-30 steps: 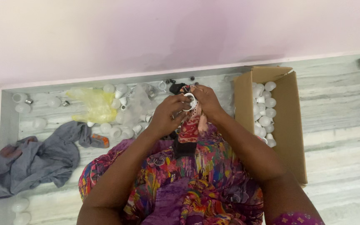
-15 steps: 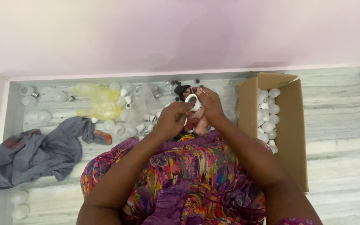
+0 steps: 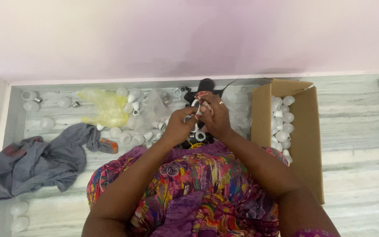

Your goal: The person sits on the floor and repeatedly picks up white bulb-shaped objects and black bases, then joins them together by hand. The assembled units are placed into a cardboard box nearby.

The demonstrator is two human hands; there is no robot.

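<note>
Right now I am watching 2 hands working close together over the floor, just above a lap covered in a bright patterned dress. My left hand is curling its fingers around a small white bulb part, and my right hand is pinching the same piece from the other side, so both are closing on it with fingertips touching. The part is sitting between the 2 hands, mostly hidden by the fingers, so I cannot tell its exact shape. Just below the hands, more small white ring-like parts are lying on a dark patch.

To the right, an open cardboard box is holding a row of white bulbs along its left inner wall. To the left, loose white bulb pieces are lying scattered near a crumpled yellow plastic bag. Farther left, a grey cloth is lying bunched on the floor, with a small orange object just beside it.
</note>
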